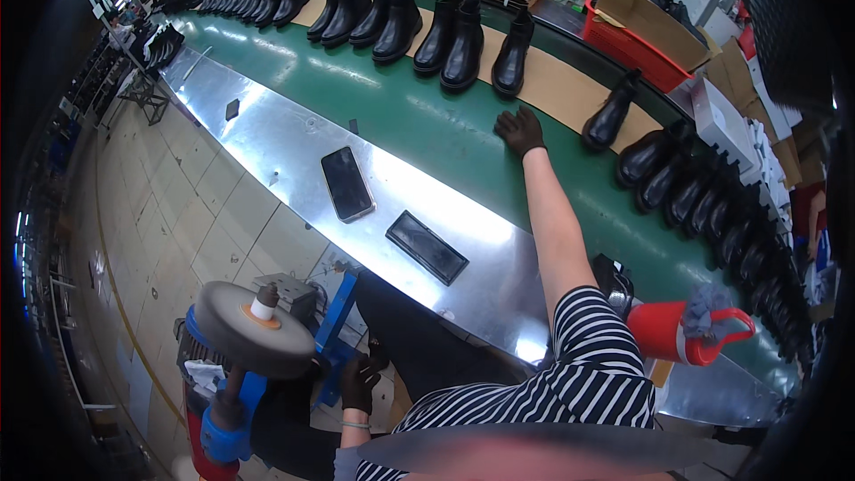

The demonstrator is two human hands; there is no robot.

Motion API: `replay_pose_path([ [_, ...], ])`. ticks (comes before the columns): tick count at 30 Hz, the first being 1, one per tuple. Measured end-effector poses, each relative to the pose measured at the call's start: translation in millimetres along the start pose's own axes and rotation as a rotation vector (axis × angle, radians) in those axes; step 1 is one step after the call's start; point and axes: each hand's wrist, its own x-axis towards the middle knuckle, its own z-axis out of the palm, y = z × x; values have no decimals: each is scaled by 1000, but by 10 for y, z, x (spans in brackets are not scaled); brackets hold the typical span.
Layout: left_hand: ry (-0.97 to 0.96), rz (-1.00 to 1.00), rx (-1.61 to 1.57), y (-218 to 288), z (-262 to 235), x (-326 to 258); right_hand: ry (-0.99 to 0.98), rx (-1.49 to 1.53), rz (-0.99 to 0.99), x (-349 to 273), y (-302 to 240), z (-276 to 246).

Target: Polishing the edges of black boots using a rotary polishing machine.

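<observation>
My right hand (521,131), in a dark brown glove, reaches across the green conveyor belt (410,116). Its fingers are apart and hold nothing. Just beyond its fingertips stands a black ankle boot (510,58), with a small gap between them. Low by my lap is my left hand (359,383), gloved in the same dark brown, near the blue frame (337,312) of a machine. Its fingers blend into the dark clothing, so whether they hold anything is unclear. To the left of that hand is a round grey buffing wheel (254,330) on a spindle.
Several black boots (396,27) line brown card along the belt's far side. Two phones, one black (348,183) and one in a dark case (427,248), lie on the metal ledge (267,125). A red mug (659,330) stands right. Beyond is a red crate (632,44).
</observation>
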Motion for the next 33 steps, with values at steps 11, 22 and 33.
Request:
replay_pose_path([
  [11,107,-115,-6,-51,-130,7,400,-157,-1,1109,-294,689],
  [22,-62,-74,42,98,-98,9,136,-1860,-1253,393,-1138,158],
  [33,-455,241,-174,636,239,-261,-937,-1027,-318,-1917,690,1638],
])
